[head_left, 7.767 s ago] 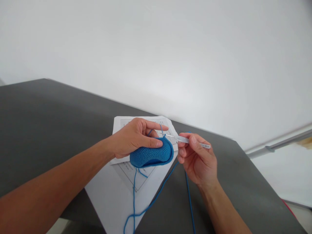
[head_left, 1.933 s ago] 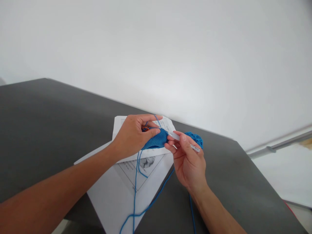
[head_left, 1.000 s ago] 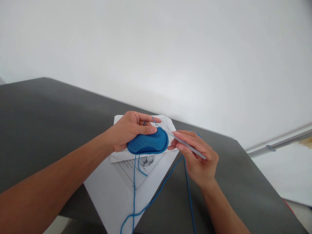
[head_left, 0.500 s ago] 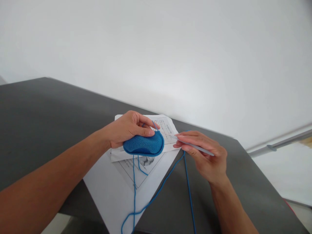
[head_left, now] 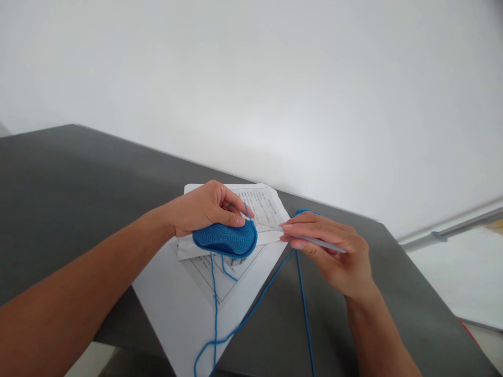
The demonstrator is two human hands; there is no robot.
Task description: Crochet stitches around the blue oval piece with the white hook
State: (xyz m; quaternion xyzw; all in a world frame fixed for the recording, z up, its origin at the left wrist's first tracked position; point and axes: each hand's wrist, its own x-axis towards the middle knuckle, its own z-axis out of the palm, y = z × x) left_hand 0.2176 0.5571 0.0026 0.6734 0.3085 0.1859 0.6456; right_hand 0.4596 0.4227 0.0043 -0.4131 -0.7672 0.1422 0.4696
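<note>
With your left fingers [head_left: 236, 220] pinching the blue crochet piece [head_left: 230, 241] and right fingers [head_left: 312, 229] gripping the hook [head_left: 323, 243], tension the yarn [head_left: 216, 309] evenly.

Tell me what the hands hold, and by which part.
The left hand grips the blue crochet piece by its upper edge; the right hand holds the hook by its pale handle.

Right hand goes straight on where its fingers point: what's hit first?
Likely the blue crochet piece near its upper right edge, or the left hand just above; depth is unclear.
</note>
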